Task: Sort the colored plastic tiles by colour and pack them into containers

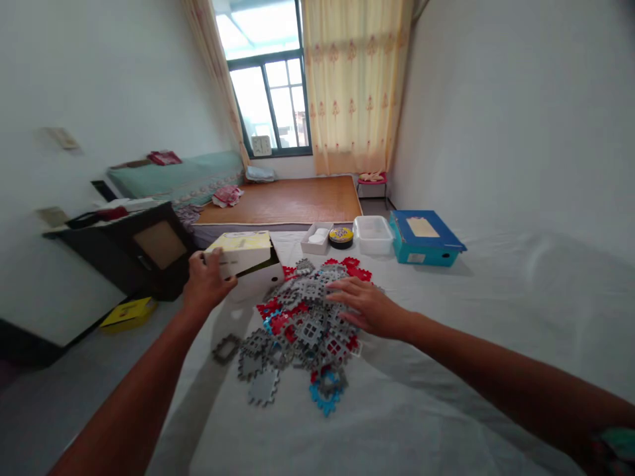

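Observation:
A heap of grey, red and blue interlocking square tiles lies on a white-covered table. My right hand rests flat on the heap's right side, fingers stretched out over the tiles. My left hand grips the near end of a white and yellow cardboard box, which is tipped on its side with its open end toward the heap. A few loose grey tiles lie at the heap's near edge.
At the table's far edge stand a small white tray, a round black and yellow tin, a clear plastic tub and a blue box. A dark cabinet stands left; a bed lies beyond.

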`<state>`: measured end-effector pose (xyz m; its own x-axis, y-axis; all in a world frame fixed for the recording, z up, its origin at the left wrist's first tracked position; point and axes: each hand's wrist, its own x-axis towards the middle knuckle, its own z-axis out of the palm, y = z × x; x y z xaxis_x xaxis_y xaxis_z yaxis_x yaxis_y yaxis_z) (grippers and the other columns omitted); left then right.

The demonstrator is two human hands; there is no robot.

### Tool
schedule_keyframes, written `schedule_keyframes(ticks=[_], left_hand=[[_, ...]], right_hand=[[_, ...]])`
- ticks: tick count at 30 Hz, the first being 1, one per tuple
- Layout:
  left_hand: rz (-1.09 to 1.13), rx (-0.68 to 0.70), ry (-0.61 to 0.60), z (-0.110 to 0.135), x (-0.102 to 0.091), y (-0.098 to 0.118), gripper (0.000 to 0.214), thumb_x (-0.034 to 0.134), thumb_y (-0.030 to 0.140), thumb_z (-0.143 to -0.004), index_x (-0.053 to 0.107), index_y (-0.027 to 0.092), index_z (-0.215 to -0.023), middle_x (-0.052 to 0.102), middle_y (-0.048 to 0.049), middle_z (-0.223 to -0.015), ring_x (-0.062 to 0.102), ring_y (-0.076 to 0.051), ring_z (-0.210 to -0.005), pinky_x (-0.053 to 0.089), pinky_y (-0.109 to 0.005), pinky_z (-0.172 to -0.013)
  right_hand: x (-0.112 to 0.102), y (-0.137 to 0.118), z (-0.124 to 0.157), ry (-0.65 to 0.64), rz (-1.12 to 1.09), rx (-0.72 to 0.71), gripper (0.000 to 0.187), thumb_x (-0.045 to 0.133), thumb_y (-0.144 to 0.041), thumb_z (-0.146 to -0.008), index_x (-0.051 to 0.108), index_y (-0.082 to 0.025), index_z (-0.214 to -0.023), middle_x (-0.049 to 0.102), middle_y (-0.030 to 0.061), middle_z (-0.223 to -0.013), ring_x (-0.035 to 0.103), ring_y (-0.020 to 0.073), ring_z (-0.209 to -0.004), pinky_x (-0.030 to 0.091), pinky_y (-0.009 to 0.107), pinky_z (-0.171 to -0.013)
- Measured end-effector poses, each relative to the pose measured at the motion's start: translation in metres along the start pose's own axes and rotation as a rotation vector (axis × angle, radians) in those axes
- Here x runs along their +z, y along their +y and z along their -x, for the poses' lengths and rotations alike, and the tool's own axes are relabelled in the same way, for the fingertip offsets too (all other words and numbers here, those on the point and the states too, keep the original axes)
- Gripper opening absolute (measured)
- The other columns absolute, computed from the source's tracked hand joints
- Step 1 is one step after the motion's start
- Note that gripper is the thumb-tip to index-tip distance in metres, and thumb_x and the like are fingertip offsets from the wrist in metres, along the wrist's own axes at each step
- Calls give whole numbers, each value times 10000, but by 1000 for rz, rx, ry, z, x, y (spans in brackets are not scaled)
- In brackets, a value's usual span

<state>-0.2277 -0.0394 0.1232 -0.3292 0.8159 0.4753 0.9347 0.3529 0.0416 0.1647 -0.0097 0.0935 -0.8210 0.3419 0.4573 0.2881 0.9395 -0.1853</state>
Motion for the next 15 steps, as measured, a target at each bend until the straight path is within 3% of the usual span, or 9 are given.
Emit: schedule_keyframes(ticks=[5, 9, 12, 15], left_hand=[[-100, 122, -46, 3, -48, 28, 747, 641, 408, -779, 315, 291, -1442, 253, -142, -1459, 378, -355, -1298, 494, -421, -913], [-141, 209, -77, 0, -64, 43, 766, 681, 377, -760, 334, 295, -1438, 271, -137, -1459, 375, -354, -1285, 480, -428, -931], [-125, 288, -66, 0, -66, 47, 708, 683, 341, -765, 388, 291, -1407, 327, -129, -1431, 390, -342, -1270, 487, -417, -910], [-25, 345, -92, -5, -62, 40, 578, 627, 340, -816, 452, 293, -1365, 409, -85, -1392, 448, -284, -1238, 489, -355, -897]], right_hand=[[39, 10, -101, 157, -78, 59, 748, 650, -355, -853, 279, -216, -1487, 341, 136, -1517, 300, 288, -1386, 321, 513, -1119], [66, 19, -178, 169, -89, 169, 1014, 751, -362, -749, 125, -199, -1530, 285, 160, -1538, 265, 340, -1389, 335, 556, -1086], [78, 26, -205, 41, -60, 242, 966, 737, -363, -753, 166, -186, -1513, 411, 167, -1464, 421, 342, -1289, 415, 521, -1008], [84, 32, -206, -50, 52, 283, 748, 712, -317, -774, 349, -182, -1413, 540, 158, -1348, 545, 322, -1153, 464, 457, -927]])
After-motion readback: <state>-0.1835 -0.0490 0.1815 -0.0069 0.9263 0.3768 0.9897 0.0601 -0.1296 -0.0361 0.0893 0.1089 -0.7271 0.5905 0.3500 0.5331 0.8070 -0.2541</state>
